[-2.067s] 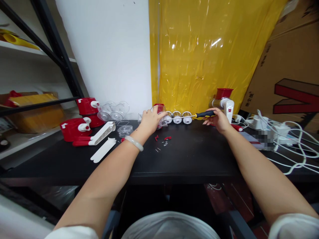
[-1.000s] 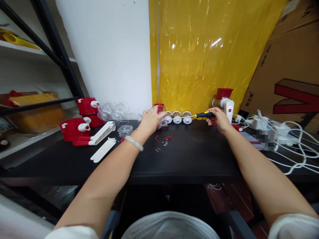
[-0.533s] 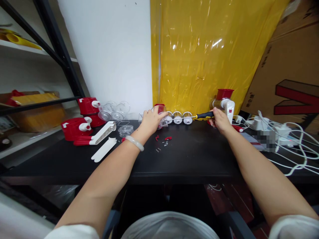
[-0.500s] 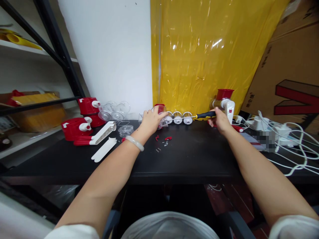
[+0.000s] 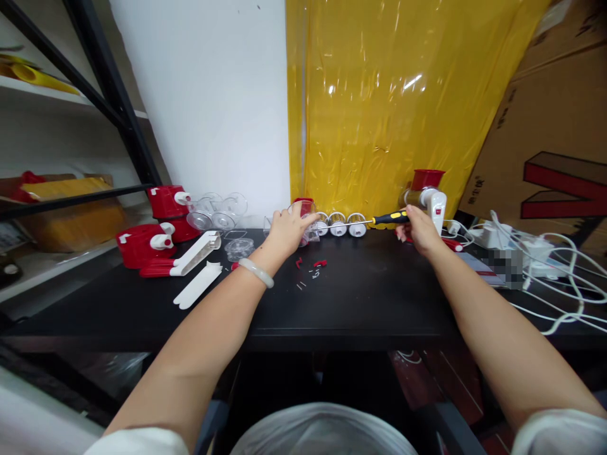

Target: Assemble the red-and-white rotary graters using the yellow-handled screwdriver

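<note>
My right hand (image 5: pixel 420 231) is closed round the back end of a screwdriver (image 5: pixel 391 218) with a black and yellow handle. Its long shaft lies level and points left, the tip ending by the fingers of my left hand (image 5: pixel 288 229). That left hand is wrapped over a clear plastic part (image 5: pixel 310 235) with a red piece (image 5: pixel 304 203) behind it, mostly hidden by my fingers. Whether the tip sits in a screw cannot be made out. Just in front on the black table lie small red pieces (image 5: pixel 320 263) and several tiny screws (image 5: pixel 315 274).
Metal-and-white drums (image 5: pixel 337 225) line the back. Red housings (image 5: pixel 142 245), white handle halves (image 5: pixel 198 285) and clear plastic cups (image 5: pixel 222 212) stand left. To the right are a white-and-red assembled unit (image 5: pixel 435 212) and tangled white cables (image 5: pixel 569 278).
The screwdriver handle has turned about its own axis, so its yellow patches now face me. My right fingers have shifted slightly on it. The left hand stays in place.
</note>
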Demonstrator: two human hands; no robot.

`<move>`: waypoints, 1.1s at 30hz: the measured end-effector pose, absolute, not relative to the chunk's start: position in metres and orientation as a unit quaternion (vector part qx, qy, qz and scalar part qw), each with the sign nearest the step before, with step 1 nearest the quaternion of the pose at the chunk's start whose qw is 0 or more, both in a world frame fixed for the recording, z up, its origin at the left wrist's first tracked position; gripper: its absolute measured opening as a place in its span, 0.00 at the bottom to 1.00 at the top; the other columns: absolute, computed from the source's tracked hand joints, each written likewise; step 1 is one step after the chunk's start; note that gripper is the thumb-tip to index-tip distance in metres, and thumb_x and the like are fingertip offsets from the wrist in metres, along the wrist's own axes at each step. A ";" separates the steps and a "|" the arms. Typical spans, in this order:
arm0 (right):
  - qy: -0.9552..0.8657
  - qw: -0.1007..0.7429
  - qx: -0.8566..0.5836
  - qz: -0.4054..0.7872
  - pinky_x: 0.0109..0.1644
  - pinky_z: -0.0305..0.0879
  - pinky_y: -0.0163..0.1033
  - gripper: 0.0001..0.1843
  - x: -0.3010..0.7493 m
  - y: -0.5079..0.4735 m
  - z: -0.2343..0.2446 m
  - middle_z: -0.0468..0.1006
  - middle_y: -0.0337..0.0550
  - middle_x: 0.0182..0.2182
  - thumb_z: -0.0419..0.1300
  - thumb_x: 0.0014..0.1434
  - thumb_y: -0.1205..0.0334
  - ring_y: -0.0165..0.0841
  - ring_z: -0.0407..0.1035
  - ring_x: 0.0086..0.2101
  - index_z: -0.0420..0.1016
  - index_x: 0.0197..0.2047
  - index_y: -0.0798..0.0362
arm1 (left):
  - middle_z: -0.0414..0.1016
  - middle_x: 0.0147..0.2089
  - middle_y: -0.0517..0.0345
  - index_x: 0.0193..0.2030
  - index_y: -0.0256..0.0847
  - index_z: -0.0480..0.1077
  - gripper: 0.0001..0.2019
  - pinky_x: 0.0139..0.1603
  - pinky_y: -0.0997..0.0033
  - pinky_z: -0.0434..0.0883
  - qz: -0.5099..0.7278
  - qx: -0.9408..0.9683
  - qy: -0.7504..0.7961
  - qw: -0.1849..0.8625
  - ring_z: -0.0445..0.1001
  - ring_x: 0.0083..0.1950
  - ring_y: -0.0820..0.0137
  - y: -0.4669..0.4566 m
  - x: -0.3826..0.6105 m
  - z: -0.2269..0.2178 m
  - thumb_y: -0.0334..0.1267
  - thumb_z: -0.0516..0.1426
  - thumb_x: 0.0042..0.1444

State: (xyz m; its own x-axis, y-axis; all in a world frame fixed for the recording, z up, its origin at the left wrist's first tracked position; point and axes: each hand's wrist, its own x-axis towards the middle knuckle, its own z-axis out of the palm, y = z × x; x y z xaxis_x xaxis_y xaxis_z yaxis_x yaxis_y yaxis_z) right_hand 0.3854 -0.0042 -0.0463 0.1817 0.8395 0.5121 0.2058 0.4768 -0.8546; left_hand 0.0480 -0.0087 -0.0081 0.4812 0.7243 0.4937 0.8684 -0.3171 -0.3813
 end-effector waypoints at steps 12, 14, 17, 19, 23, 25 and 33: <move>-0.561 0.632 -0.466 0.262 0.20 0.59 0.37 0.22 0.387 -0.001 -0.047 0.68 0.37 0.17 0.51 0.57 0.36 0.33 0.64 0.16 0.64 0.34 0.48 | 0.55 0.65 0.45 0.64 0.60 0.57 0.28 0.48 0.59 0.61 -0.121 -0.804 -0.493 0.309 0.70 0.49 0.58 -0.009 0.048 -0.008 0.28 0.51 0.60; -0.563 0.629 -0.440 0.306 0.21 0.61 0.38 0.19 0.387 -0.002 -0.046 0.71 0.37 0.20 0.53 0.53 0.41 0.35 0.68 0.18 0.63 0.39 0.48 | 0.55 0.65 0.45 0.64 0.60 0.57 0.28 0.47 0.59 0.62 -0.122 -0.804 -0.492 0.310 0.70 0.49 0.58 -0.008 0.048 -0.008 0.28 0.50 0.60; -0.578 0.627 -0.406 0.329 0.23 0.61 0.38 0.18 0.387 -0.003 -0.046 0.73 0.37 0.22 0.55 0.47 0.48 0.36 0.70 0.20 0.61 0.40 0.47 | 0.55 0.65 0.45 0.64 0.60 0.57 0.27 0.48 0.58 0.62 -0.124 -0.806 -0.493 0.305 0.70 0.49 0.58 -0.008 0.048 -0.008 0.29 0.51 0.60; -0.574 0.632 -0.396 0.338 0.23 0.61 0.38 0.17 0.388 -0.004 -0.047 0.73 0.35 0.21 0.55 0.46 0.51 0.35 0.69 0.19 0.60 0.40 0.46 | 0.55 0.65 0.45 0.64 0.60 0.57 0.27 0.48 0.58 0.61 -0.126 -0.806 -0.493 0.302 0.70 0.50 0.58 -0.007 0.048 -0.009 0.29 0.51 0.60; -0.561 0.638 -0.397 0.349 0.22 0.61 0.38 0.15 0.388 -0.003 -0.047 0.72 0.34 0.19 0.55 0.47 0.54 0.34 0.67 0.18 0.60 0.38 0.46 | 0.55 0.65 0.46 0.64 0.61 0.56 0.28 0.49 0.58 0.61 -0.127 -0.806 -0.493 0.303 0.70 0.49 0.59 -0.007 0.047 -0.009 0.29 0.52 0.60; -0.559 0.637 -0.411 0.336 0.21 0.61 0.38 0.12 0.388 -0.003 -0.047 0.71 0.34 0.17 0.55 0.49 0.53 0.34 0.66 0.17 0.60 0.37 0.46 | 0.54 0.65 0.46 0.64 0.61 0.56 0.28 0.49 0.58 0.61 -0.125 -0.806 -0.495 0.301 0.70 0.49 0.59 -0.007 0.047 -0.009 0.30 0.53 0.60; -0.569 0.630 -0.449 0.278 0.19 0.59 0.35 0.22 0.388 -0.001 -0.049 0.67 0.32 0.12 0.57 0.55 0.37 0.31 0.63 0.13 0.59 0.34 0.47 | 0.55 0.65 0.45 0.65 0.61 0.56 0.28 0.48 0.59 0.62 -0.119 -0.803 -0.495 0.309 0.70 0.50 0.58 -0.009 0.048 -0.008 0.30 0.52 0.60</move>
